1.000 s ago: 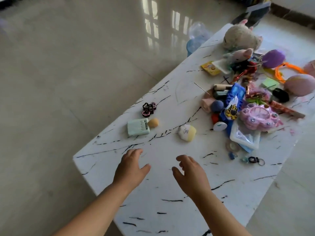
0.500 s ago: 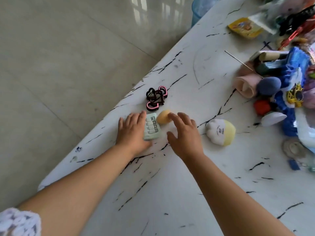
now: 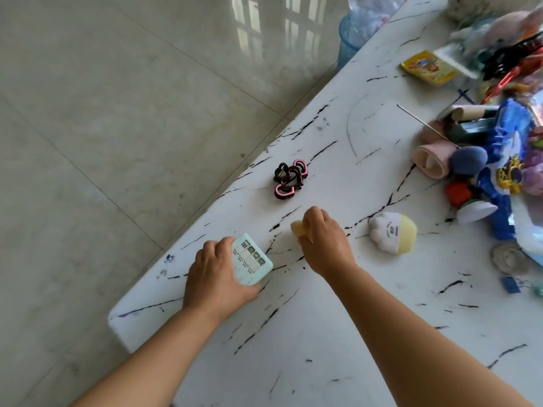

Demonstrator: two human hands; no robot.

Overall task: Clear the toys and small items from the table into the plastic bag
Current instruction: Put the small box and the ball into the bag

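My left hand [image 3: 216, 277] grips a pale green toy keypad [image 3: 252, 262] near the white marble table's [image 3: 293, 362] left edge. My right hand [image 3: 324, 240] pinches a small yellow-tan lump [image 3: 297, 227] just right of the keypad. A black and pink heart-shaped hair clip [image 3: 290, 179] lies beyond both hands. A white and yellow paw-shaped plush [image 3: 392, 232] sits to the right of my right hand. A clear plastic bag [image 3: 364, 10] shows in a blue bin past the table's far edge.
A heap of toys fills the right side: a blue packet [image 3: 505, 171], a rolled pink cloth [image 3: 432, 161], a blue ball [image 3: 467, 163], a yellow card pack [image 3: 427, 67], plush animals [image 3: 499, 24]. A blue bin [image 3: 348, 44] stands on the shiny tiled floor [image 3: 117, 113].
My left hand has closed round the green keypad and drawn it toward me. My right hand has taken hold of the yellow-tan lump. The camera has moved closer to the table.
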